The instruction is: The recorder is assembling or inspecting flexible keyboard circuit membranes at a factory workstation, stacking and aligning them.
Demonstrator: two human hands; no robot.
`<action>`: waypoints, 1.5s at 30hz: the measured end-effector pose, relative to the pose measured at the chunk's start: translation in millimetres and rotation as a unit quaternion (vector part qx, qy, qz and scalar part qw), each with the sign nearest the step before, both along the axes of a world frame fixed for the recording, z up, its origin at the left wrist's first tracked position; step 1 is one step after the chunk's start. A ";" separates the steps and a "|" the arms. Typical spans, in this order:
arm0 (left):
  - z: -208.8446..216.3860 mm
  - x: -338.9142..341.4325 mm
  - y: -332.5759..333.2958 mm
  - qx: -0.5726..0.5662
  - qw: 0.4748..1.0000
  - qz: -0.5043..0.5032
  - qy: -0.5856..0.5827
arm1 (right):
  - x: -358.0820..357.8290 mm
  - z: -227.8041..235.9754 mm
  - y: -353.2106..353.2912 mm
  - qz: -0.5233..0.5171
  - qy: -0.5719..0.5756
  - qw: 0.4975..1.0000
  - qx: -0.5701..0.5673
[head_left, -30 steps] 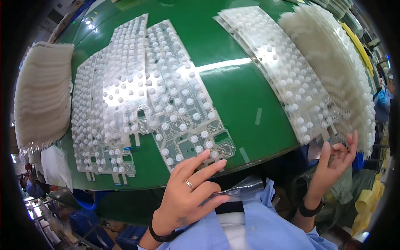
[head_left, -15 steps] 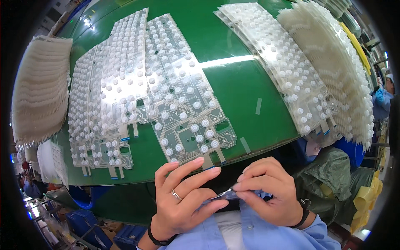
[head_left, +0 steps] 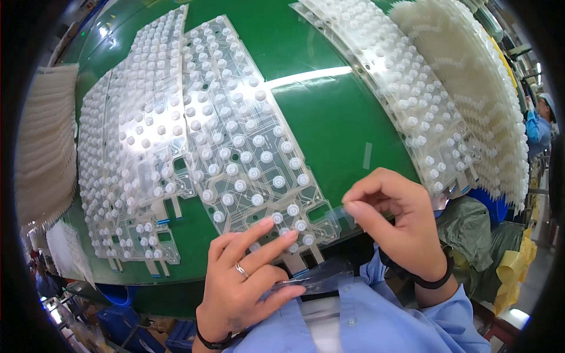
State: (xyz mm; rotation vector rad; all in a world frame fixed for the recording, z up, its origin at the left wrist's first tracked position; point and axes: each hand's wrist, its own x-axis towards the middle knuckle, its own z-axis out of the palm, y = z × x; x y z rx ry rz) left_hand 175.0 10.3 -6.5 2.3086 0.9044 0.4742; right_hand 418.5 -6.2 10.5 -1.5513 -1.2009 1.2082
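Note:
A clear membrane sheet (head_left: pixel 247 141) dotted with white rubber domes lies on the green table (head_left: pixel 329 117). My left hand (head_left: pixel 244 288) rests its fingers on the sheet's near corner and pinches a clear plastic strip (head_left: pixel 321 281) against my shirt. My right hand (head_left: pixel 397 220) hovers at the sheet's near right corner, thumb and forefinger pinched on a thin clear film piece (head_left: pixel 347 213). A ring is on the left hand; dark bands sit on both wrists.
More dome sheets (head_left: pixel 126 165) overlap to the left. A stack of sheets (head_left: pixel 412 100) and a pile of white ridged parts (head_left: pixel 477 100) lie at right; another white pile (head_left: pixel 44 153) is at far left. A person in blue (head_left: pixel 538 126) stands far right.
My right hand came in from the far right to meet the left, then rose to the sheet's near right corner. The left hand moved up onto the sheet's edge.

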 end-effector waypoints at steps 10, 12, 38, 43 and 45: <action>-8.0 -3.2 0.9 0.018 1.000 -0.001 0.004 | -22.3 -11.2 19.8 0.029 -0.196 0.979 0.042; -8.5 -3.9 0.7 0.019 1.000 -0.001 0.008 | -23.3 -12.8 19.7 0.028 -0.201 0.979 0.038; -15.5 -2.3 -0.3 0.048 0.999 -0.008 -0.005 | -28.9 -18.8 15.8 0.046 -0.310 0.945 0.095; -13.7 -5.9 -2.4 0.030 0.999 0.016 -0.032 | -30.5 -5.7 4.5 -0.010 -0.207 0.978 0.022; -6.2 -4.8 -3.9 0.040 0.997 0.047 -0.044 | -27.9 7.1 -8.4 0.098 -0.173 0.973 0.113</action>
